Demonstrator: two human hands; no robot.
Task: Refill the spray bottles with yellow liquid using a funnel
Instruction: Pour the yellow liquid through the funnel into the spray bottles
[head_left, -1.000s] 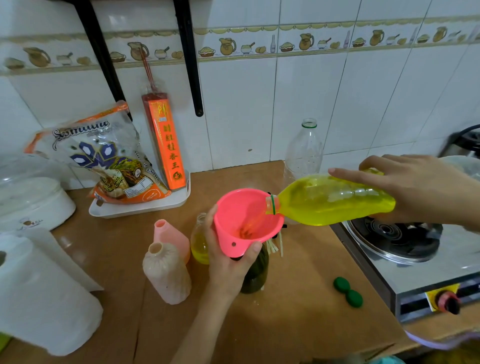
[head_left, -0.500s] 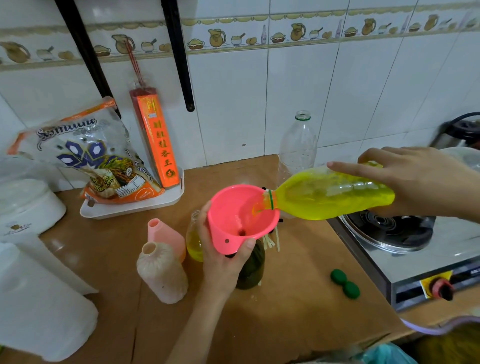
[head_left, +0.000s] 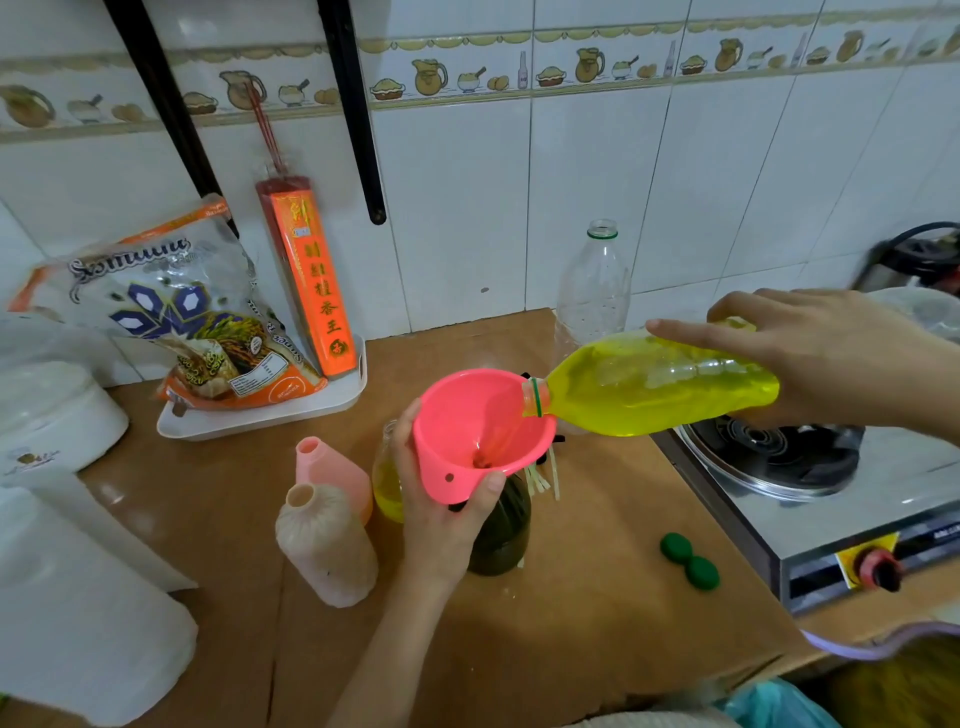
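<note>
Two hands are sharing the pouring step in the head view. My left hand (head_left: 441, 514) is wrapping thumb and fingers around the lower cone of the pink funnel (head_left: 480, 434), steadying it where its spout is sitting in the neck of the dark green bottle (head_left: 501, 535) directly beneath my palm. My right hand (head_left: 826, 358) is closing from above around the base end of the yellow-liquid bottle (head_left: 654, 387), which I am tipping nearly level so that its mouth is resting just inside the funnel's rim, on the side facing that hand. Liquid is gathering at the funnel's throat. Behind my left thumb a part-filled clear bottle (head_left: 387, 483) is showing yellow at its bottom; further to the left of my left hand, the pink bottle (head_left: 332, 473) and the beige bottle (head_left: 324, 551) are standing open, apparently unfilled. Two green caps (head_left: 688, 560) are lying below my right hand. I judge that the next move is calling for a slow, controlled tilt, watching the throat so it is not flooding, then levelling the bottle before lifting the funnel across to another bottle.
</note>
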